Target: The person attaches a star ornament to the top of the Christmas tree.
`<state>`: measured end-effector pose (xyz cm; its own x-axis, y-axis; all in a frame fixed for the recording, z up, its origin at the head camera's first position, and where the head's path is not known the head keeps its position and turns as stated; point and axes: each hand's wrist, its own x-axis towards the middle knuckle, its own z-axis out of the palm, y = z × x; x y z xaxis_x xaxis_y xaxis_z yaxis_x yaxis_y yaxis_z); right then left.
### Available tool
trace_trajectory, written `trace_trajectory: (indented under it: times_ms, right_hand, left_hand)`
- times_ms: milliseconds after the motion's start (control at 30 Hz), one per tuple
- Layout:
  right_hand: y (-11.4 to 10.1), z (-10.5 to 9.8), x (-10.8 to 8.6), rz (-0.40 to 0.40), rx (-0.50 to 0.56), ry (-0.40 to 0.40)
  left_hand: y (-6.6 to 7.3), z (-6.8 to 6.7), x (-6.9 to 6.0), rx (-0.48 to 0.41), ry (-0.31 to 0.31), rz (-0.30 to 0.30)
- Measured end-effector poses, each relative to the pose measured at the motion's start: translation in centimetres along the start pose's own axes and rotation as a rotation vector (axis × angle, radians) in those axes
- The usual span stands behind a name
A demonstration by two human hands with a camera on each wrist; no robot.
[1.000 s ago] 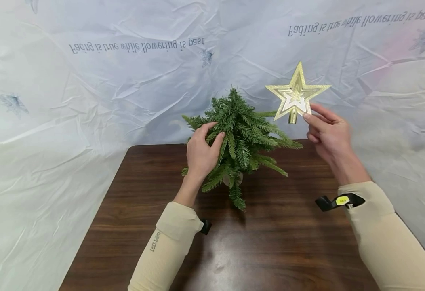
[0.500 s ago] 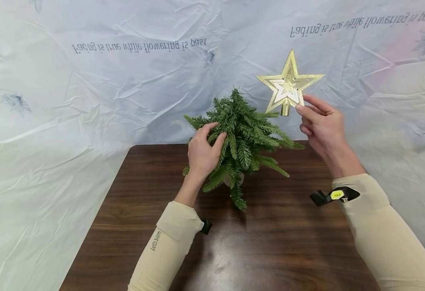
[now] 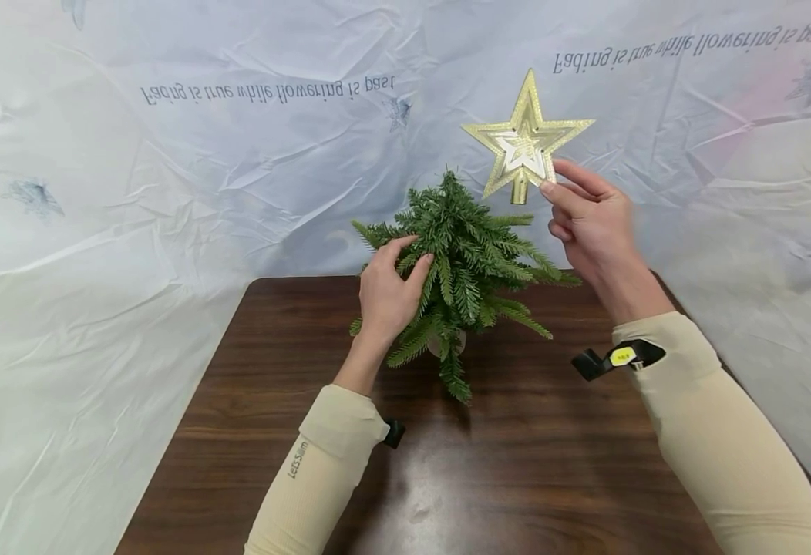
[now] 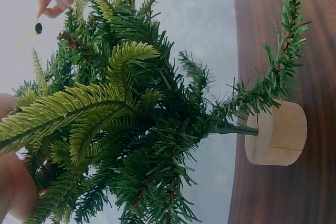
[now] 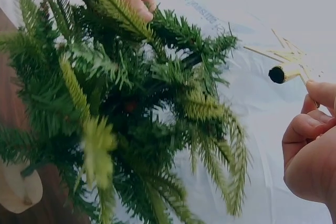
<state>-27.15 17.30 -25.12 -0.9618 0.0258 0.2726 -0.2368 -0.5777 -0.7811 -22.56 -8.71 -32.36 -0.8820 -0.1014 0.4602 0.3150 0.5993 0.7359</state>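
Observation:
A small green artificial tree (image 3: 464, 262) stands upright on the table; its round wooden base (image 4: 283, 134) shows in the left wrist view. My left hand (image 3: 389, 297) grips the tree's upper left branches, thumb and fingers around the foliage. My right hand (image 3: 596, 231) pinches a gold star (image 3: 526, 139) by its lower right point between thumb and fingers. The star is upright, above and to the right of the tree's tip, apart from it. The open end of the star's hollow socket (image 5: 276, 75) shows in the right wrist view.
The dark brown wooden table (image 3: 516, 462) has its far edge just behind the tree. A wrinkled white sheet (image 3: 274, 169) with printed lettering hangs behind and at both sides. Each sleeve carries a black wrist mount.
My right hand has moved left and up with the star, bringing it nearer to the space above the tree's tip. My left hand has kept its grip on the branches.

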Motion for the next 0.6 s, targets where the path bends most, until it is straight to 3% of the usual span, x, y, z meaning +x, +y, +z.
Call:
trace_trajectory:
  times_ms: [300,600]
  right_hand:
    - [0.4,2.0,0.3,-0.001,-0.021,-0.015]
    - [0.6,4.2,1.1,0.031,-0.037,0.031]
  left_hand:
    - [0.1,-0.3,0.0,0.007,-0.018,-0.015]
    - [0.1,-0.3,0.0,-0.008,-0.017,-0.007]
